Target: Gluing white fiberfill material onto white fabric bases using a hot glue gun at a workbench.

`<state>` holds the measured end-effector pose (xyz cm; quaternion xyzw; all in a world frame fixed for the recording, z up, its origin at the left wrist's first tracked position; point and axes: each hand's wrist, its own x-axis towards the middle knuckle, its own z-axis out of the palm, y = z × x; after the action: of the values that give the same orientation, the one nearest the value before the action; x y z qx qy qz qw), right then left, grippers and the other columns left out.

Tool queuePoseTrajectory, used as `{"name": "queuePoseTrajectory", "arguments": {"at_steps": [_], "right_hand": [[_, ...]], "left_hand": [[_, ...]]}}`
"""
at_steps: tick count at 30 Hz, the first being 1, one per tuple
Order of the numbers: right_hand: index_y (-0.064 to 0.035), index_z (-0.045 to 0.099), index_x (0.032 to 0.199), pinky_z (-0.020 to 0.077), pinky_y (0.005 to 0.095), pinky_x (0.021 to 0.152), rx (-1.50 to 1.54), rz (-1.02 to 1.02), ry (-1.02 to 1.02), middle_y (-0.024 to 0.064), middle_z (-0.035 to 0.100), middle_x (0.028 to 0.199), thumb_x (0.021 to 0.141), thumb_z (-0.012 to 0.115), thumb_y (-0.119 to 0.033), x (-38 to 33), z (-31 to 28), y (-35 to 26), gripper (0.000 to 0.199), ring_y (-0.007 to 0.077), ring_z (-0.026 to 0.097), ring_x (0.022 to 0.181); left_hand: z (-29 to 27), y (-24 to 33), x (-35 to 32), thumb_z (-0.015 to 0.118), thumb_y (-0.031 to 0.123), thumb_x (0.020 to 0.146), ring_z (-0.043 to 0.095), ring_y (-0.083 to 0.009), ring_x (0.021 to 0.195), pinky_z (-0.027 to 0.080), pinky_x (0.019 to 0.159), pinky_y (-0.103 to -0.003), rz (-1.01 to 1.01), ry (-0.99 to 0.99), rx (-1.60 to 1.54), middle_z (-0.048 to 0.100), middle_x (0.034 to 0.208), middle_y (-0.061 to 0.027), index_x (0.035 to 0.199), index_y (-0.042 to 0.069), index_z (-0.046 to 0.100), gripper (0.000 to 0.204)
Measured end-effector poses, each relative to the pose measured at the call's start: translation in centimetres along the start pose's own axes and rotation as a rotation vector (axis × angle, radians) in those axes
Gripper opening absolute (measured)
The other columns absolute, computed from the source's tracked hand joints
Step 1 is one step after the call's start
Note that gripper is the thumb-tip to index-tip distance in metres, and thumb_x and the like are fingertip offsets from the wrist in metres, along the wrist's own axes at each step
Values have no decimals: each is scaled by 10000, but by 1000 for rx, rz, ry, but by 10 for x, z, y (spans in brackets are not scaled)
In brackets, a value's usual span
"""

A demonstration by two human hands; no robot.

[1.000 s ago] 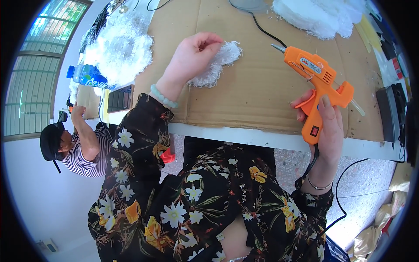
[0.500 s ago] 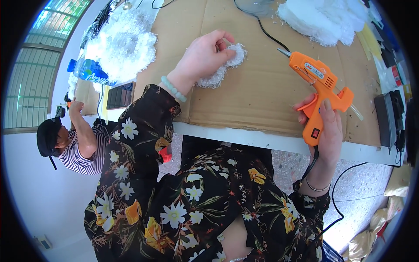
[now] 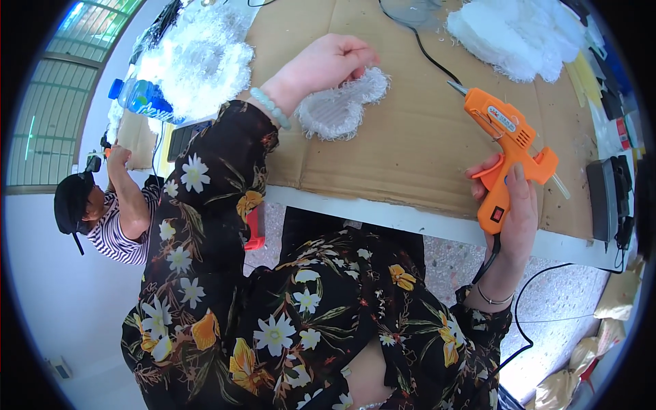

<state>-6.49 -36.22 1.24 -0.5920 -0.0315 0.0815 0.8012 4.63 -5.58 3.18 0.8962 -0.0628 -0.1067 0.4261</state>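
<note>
My left hand [image 3: 331,63] is over the far edge of a white fringed, fuzzy piece [image 3: 333,113] shaped like a figure eight, lying on cardboard. Its thumb and fingers are pinched together; whatever is between them, if anything, is hidden. On the right, my right hand [image 3: 517,205] grips an orange hot glue gun [image 3: 509,150] by the handle, with fingers at the trigger. The gun's metal nozzle points up and left, apart from the fuzzy piece. A clear glue stick [image 3: 562,186] pokes out of its back.
Brown cardboard [image 3: 403,157] covers the table. White fluffy heaps lie at far left [image 3: 205,61] and far right [image 3: 516,37]. A blue-capped bottle [image 3: 140,99] lies left, near a dark phone [image 3: 179,140]. A black cord [image 3: 427,55] runs behind the gun. Another person [image 3: 119,205] sits at left.
My left hand has shifted up and slightly right, uncovering more of the fuzzy piece. My right hand still holds the glue gun, which appears slightly lower and further right in view.
</note>
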Motion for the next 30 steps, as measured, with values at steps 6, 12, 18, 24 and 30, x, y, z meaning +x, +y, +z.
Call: {"name": "queuePoseTrajectory", "arguments": {"at_steps": [6,12,18,24,30], "right_hand": [[29,541,1051,440,259,640,-6,15,-1,175,639,879,982,424,-341,-1,-4,0,394,140,535,693],[33,541,1050,434,257,633,-7,24,34,174,639,879,982,420,-336,-1,-3,-1,394,137,533,691],[33,540,1046,432,256,645,7,6,19,176,637,885,986,416,-323,-1,-6,1,382,138,533,694],[33,536,1049,433,260,657,4,0,-17,179,637,889,988,416,-319,0,-5,-1,376,141,532,698],[31,529,1055,433,266,659,-9,1,-33,182,637,889,990,415,-325,1,-6,-3,379,145,532,696]], "left_hand": [[8,0,-15,643,217,864,585,-224,666,491,653,-344,353,112,375,627,753,-69,1002,94,703,194],[7,-1,-18,664,306,842,610,-284,732,486,668,-381,587,88,523,651,833,-101,882,86,727,233],[-7,4,-20,562,364,918,643,-271,810,499,752,-325,289,-65,258,691,926,-100,921,81,731,330],[-16,-3,-58,688,444,810,632,-296,931,496,830,-346,301,164,325,671,1054,-123,1196,108,626,516],[14,2,-67,790,329,692,602,-285,930,483,835,-374,326,237,491,644,960,-94,1289,182,545,662]]}}
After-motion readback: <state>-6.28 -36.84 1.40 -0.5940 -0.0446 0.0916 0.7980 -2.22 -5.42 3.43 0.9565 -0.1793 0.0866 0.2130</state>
